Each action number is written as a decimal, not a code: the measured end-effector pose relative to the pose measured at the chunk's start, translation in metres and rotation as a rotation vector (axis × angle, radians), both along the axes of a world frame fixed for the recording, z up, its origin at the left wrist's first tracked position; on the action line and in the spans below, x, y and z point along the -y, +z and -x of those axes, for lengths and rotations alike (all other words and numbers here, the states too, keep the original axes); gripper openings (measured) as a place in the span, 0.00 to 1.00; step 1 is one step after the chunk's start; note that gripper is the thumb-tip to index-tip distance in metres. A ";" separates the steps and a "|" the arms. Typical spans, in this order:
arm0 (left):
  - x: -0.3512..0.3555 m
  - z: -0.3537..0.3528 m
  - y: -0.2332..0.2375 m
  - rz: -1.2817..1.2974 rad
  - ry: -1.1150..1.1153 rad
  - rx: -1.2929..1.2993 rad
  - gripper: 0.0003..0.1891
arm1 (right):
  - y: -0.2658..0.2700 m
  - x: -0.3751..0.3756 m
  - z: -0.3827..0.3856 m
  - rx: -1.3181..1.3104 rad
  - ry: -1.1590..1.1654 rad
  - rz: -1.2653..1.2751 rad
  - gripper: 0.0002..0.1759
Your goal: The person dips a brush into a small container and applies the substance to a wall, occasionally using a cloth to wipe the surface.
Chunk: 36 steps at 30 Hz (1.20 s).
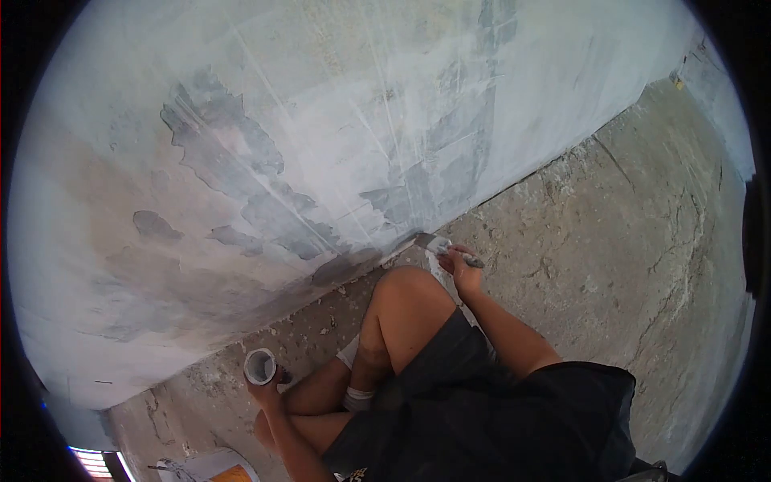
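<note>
From my seat, the right hand (459, 263) grips a brush (434, 243) at the frame's centre, its tip by the foot of the wall (562, 96); contact I can't confirm. I'd judge it light, stiff-handled, soft-tipped, best pinched near its head. At lower left, the left hand (263, 392) curls round a cup (247, 361), probably light and slick if wet: I'd hold its side. Rough floor (578, 241) fills the right.

A wide brush (434, 243) is gripped in the right hand (462, 270), held low at the foot of the patchy, peeling wall (321, 120). A pale-rimmed cup (260, 366) is held in the left hand (264, 394) near the crossed legs (409, 313).
</note>
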<state>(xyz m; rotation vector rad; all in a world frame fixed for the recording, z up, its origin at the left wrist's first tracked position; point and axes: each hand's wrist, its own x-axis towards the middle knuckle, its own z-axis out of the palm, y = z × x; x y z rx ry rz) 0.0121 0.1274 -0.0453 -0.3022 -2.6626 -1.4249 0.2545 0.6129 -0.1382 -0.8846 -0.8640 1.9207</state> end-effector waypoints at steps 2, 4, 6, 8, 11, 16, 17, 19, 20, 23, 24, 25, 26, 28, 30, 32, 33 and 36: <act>0.000 -0.001 0.000 0.037 0.012 0.009 0.42 | 0.035 -0.004 0.009 -0.006 0.015 -0.015 0.13; 0.002 0.001 -0.006 0.029 0.005 -0.041 0.38 | 0.075 -0.005 0.019 -0.087 0.056 -0.055 0.12; 0.002 0.000 -0.003 0.038 0.002 -0.038 0.38 | 0.127 0.001 0.021 -0.160 0.067 -0.095 0.12; 0.003 0.000 -0.004 0.046 0.001 -0.032 0.39 | 0.173 0.017 0.020 -0.230 0.078 -0.135 0.12; 0.002 0.001 -0.006 0.014 -0.016 -0.029 0.40 | 0.211 0.027 0.013 -0.354 0.013 -0.382 0.08; -0.001 -0.001 -0.003 -0.084 -0.024 -0.014 0.41 | 0.231 0.023 0.013 -0.034 0.202 -1.474 0.13; -0.001 -0.001 -0.003 -0.086 -0.022 -0.017 0.41 | 0.226 0.023 0.013 -0.038 0.202 -1.477 0.13; 0.000 -0.002 -0.001 -0.034 -0.010 -0.023 0.42 | 0.204 0.020 0.011 0.045 0.200 -1.469 0.12; -0.003 -0.004 0.003 -0.037 -0.004 -0.024 0.42 | 0.194 0.013 0.011 0.040 0.205 -1.472 0.12; -0.004 -0.011 0.012 0.004 0.025 -0.008 0.42 | 0.172 -0.006 -0.004 0.124 -0.201 -1.347 0.16; -0.006 -0.012 0.014 0.002 0.013 0.013 0.42 | 0.169 -0.011 -0.014 0.241 -0.289 -1.327 0.17; -0.007 -0.011 0.015 -0.001 0.000 0.032 0.41 | 0.173 -0.013 -0.017 0.357 -0.379 -1.304 0.19; -0.007 -0.009 0.012 -0.004 0.000 0.030 0.41 | 0.175 -0.010 -0.019 0.355 -0.381 -1.307 0.19; -0.002 -0.006 0.004 -0.006 -0.011 -0.006 0.41 | 0.180 0.001 -0.024 0.362 -0.376 -1.322 0.13; 0.001 -0.002 0.000 0.003 -0.012 -0.005 0.41 | 0.169 0.012 -0.008 0.344 -0.299 -1.405 0.15; 0.002 -0.002 -0.003 0.016 -0.012 -0.003 0.41 | 0.173 0.035 0.011 0.382 -0.076 -1.471 0.19; 0.003 -0.001 -0.004 -0.013 -0.024 0.012 0.41 | 0.182 0.050 0.017 0.437 0.066 -1.450 0.21; 0.006 -0.001 -0.006 -0.045 -0.015 0.017 0.41 | 0.197 0.080 0.027 0.447 0.385 -1.607 0.22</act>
